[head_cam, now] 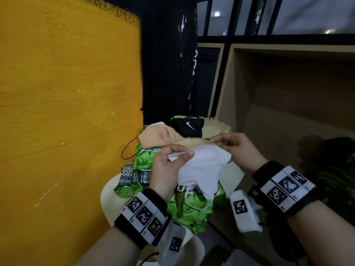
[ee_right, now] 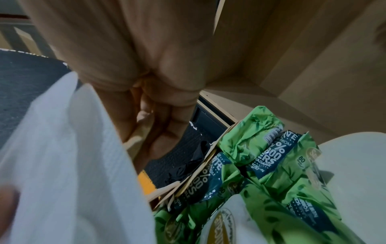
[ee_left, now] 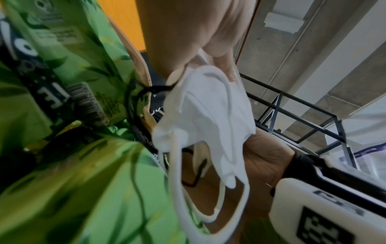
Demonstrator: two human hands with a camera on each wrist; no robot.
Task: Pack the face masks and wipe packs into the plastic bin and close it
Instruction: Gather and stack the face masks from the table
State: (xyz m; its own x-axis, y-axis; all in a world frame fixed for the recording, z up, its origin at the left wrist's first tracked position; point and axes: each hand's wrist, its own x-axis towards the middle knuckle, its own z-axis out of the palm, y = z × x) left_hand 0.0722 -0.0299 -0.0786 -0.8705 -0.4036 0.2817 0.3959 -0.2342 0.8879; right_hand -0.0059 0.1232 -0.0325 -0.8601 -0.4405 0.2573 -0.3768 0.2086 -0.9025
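Both hands hold a white face mask [head_cam: 203, 169] above a pile. My left hand [head_cam: 184, 151] pinches its left corner between thumb and forefinger. My right hand [head_cam: 217, 142] pinches its upper edge. White ear loops [ee_left: 208, 206] dangle below the mask [ee_left: 208, 115]. Under it lie several green wipe packs [head_cam: 190, 210] on a round white stool [head_cam: 107, 198]. Behind the hands a peach mask [head_cam: 157, 135], a black mask with a white swoosh [head_cam: 188, 127] and a beige mask [head_cam: 215, 127] rest on the packs. The plastic bin does not plainly show.
A yellow wall [head_cam: 67, 112] stands close on the left, with a black pillar [head_cam: 169, 64] behind the stool. A wooden shelf cubby [head_cam: 288, 93] opens on the right. A dark plant [head_cam: 330, 166] sits low at the right. A black ear loop [head_cam: 127, 150] hangs off the pile's left side.
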